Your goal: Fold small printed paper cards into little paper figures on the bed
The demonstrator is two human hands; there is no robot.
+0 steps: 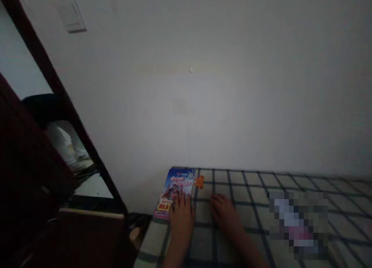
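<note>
My left hand (182,213) lies palm down with its fingers stretched over the lower right part of a stack of printed leaflets (174,184). The top sheet is blue and pink, with red and white lettering and a yellow price patch. Touching the leaflets' right edge is an orange clip (199,181); whether it grips the sheets is unclear. To the right, my right hand (225,212) rests on the checked cloth (205,229), fingers loosely extended and slightly bent. Nothing shows in its grasp.
A pixelated, blurred-out item (298,223) lies on the cloth at the right. Behind the cloth rises a pale wall (232,105) with a switch plate (71,16). At the left, a dark door frame (72,109) opens onto bags (62,142) and clutter.
</note>
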